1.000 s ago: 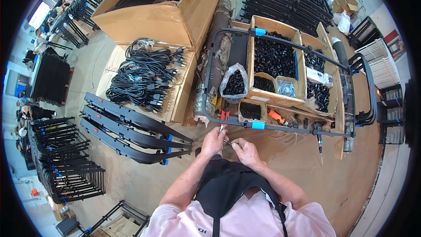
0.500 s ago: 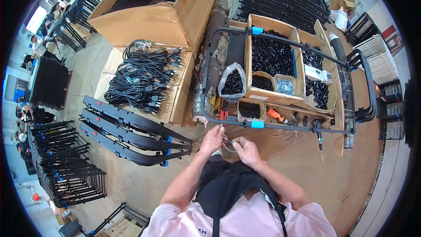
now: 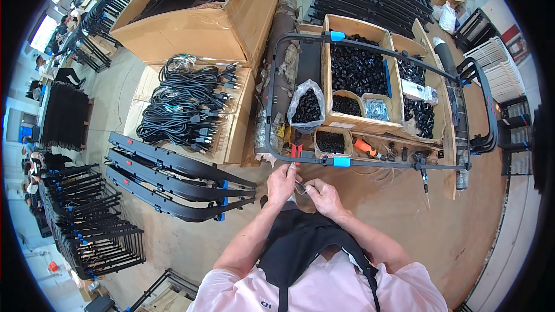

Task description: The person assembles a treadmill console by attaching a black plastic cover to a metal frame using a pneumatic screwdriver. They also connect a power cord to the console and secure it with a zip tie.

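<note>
Both hands meet just below the near bar of a black tubular frame [image 3: 376, 164] with blue sleeves. My left hand [image 3: 281, 185] is closed, its fingertips pinching a thin wire by the bar. Close beside it on the right, my right hand [image 3: 325, 199] is closed on the dark end of the thin wire [image 3: 299, 187], which loops between the hands. A red-handled tool [image 3: 296, 151] lies just beyond my left fingertips; whether they touch it is hidden. Past the bar stand a small box of black parts [image 3: 330, 143] and a clear bag of black parts [image 3: 306, 106].
Wooden bins [image 3: 399, 120] hold black caps and silver screws. An orange-handled screwdriver [image 3: 367, 148] lies on the bench, with another driver [image 3: 425, 179] hanging at the right. Coiled power cords [image 3: 179, 107] top a carton at left, above curved black panels [image 3: 173, 180].
The hands stay together at the bar; the right hand has shifted very slightly left, and the wire loop between them looks smaller. The whole view has moved slightly.
</note>
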Demonstrator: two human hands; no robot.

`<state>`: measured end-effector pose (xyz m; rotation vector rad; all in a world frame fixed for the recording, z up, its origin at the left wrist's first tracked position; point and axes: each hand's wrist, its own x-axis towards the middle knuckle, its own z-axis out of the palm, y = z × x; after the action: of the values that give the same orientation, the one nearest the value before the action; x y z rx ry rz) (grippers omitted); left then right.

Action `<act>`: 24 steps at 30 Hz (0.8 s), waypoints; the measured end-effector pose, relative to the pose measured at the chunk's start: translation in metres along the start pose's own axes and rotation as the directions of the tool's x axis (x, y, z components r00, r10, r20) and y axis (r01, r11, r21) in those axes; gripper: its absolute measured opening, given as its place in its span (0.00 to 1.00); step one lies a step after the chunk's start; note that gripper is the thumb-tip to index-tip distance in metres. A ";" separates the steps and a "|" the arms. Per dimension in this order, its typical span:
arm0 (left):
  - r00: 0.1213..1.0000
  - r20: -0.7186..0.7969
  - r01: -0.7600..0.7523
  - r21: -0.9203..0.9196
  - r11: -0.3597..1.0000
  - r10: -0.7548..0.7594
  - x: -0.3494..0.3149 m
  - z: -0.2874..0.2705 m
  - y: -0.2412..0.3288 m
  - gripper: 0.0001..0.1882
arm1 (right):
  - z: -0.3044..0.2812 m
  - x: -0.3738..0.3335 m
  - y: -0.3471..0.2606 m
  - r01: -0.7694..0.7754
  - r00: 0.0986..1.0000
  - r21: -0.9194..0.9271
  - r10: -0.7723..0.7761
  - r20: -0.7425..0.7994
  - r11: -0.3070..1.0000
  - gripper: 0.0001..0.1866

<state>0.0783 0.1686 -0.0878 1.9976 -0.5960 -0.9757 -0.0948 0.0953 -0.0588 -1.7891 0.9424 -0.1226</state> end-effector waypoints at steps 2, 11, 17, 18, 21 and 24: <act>0.999 -0.008 0.031 0.015 0.999 -0.031 0.001 -0.001 0.001 0.19 | -0.001 0.000 -0.002 -0.002 1.000 0.003 0.002 0.009 1.000 0.17; 0.999 -0.018 0.024 -0.272 0.962 -0.030 -0.010 0.011 0.008 0.19 | -0.004 -0.002 -0.002 -0.030 0.999 0.009 0.030 0.028 1.000 0.17; 0.998 -0.005 0.061 -0.117 0.991 -0.062 -0.005 0.007 0.016 0.20 | -0.006 -0.002 -0.005 -0.089 0.995 0.031 0.088 0.056 0.996 0.17; 0.996 -0.027 0.074 -0.155 0.985 -0.079 -0.006 0.011 0.014 0.20 | -0.007 -0.002 -0.007 -0.097 0.994 0.027 0.095 0.061 0.995 0.17; 0.995 -0.056 0.072 -0.246 0.967 -0.088 -0.006 0.023 -0.004 0.20 | -0.009 -0.003 -0.009 -0.098 0.993 0.030 0.096 0.062 0.995 0.18; 0.999 -0.008 0.046 -0.230 0.972 -0.050 -0.008 0.020 0.006 0.20 | -0.012 -0.005 -0.001 -0.090 0.995 0.054 0.088 0.050 0.994 0.18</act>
<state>0.0571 0.1614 -0.0870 1.8187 -0.4086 -1.0111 -0.1035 0.0897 -0.0507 -1.6886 0.9737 -0.0491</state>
